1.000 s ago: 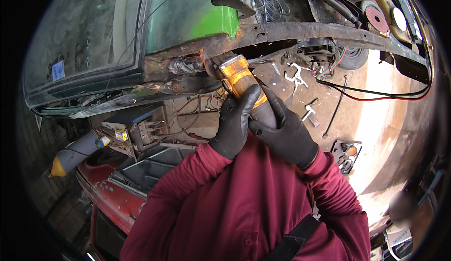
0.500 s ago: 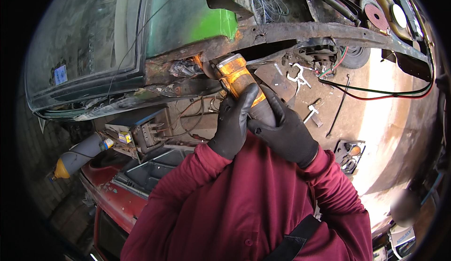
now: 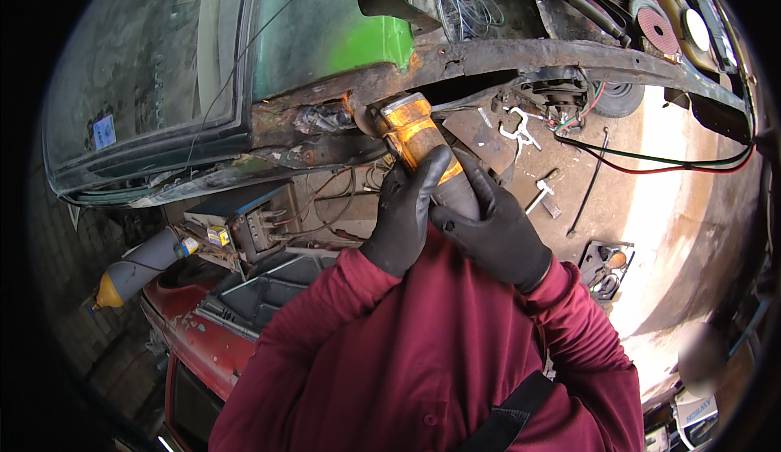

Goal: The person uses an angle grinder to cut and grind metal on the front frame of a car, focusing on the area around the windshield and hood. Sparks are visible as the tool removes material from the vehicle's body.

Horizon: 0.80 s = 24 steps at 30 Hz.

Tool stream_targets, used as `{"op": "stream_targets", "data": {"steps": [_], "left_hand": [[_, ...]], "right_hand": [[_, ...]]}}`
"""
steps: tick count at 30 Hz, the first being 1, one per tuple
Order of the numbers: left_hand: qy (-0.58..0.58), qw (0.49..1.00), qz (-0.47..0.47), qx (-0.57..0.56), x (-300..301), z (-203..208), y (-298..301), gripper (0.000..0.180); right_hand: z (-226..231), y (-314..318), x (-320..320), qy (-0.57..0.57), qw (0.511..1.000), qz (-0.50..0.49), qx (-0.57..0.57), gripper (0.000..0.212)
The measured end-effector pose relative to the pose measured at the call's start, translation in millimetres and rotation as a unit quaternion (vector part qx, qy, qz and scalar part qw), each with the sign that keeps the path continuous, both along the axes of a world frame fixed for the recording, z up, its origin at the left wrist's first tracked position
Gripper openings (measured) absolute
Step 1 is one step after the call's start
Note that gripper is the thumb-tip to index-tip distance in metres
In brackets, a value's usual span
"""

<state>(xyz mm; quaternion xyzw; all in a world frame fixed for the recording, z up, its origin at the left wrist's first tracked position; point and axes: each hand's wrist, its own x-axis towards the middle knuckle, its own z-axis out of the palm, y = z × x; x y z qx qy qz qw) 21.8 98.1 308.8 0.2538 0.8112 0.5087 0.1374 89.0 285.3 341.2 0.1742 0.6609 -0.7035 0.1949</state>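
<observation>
Both of my hands, in black gloves, are closed around an angle grinder with a worn yellow and dark body. My left hand grips its left side, thumb along the top. My right hand wraps the rear of the body from the right. The grinder's disc is at the rusty lower corner of a car body, where a small orange glow shows. My glove and the tool hide part of the metal there.
Beyond the grinder runs a rusty frame rail. A welding machine and a gas cylinder stand at left, near a red car. White locking clamps, a hammer, a long bar and red and green hoses are at right.
The orange glow beside the disc has become smaller, and more of the disc shows. My hands keep the same grip on the grinder, almost in the same place.
</observation>
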Motion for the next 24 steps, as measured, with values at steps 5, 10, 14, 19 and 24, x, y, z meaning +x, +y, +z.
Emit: {"op": "stream_targets", "data": {"steps": [5,10,14,19,24], "left_hand": [[-0.414,0.877,0.135,0.204,0,5,4,0.042],[-0.133,0.991,0.024,-0.002,-1,2,0,0.043],[-0.154,0.982,0.037,0.099,2,1,0,0.043],[0.028,1.0,0.001,-0.012,-2,9,4,0.036],[-0.325,0.924,0.132,0.154,1,27,13,0.039]], "right_hand": [[3,3,0,-0.021,0.999,-0.001,-0.04,0.087],[6,2,-2,-0.023,0.997,-0.008,-0.067,0.088],[7,3,-1,-0.024,0.997,-0.011,-0.075,0.088],[8,4,0,-0.023,0.997,-0.009,-0.072,0.088],[6,3,0,-0.027,0.996,-0.016,-0.085,0.088]]}}
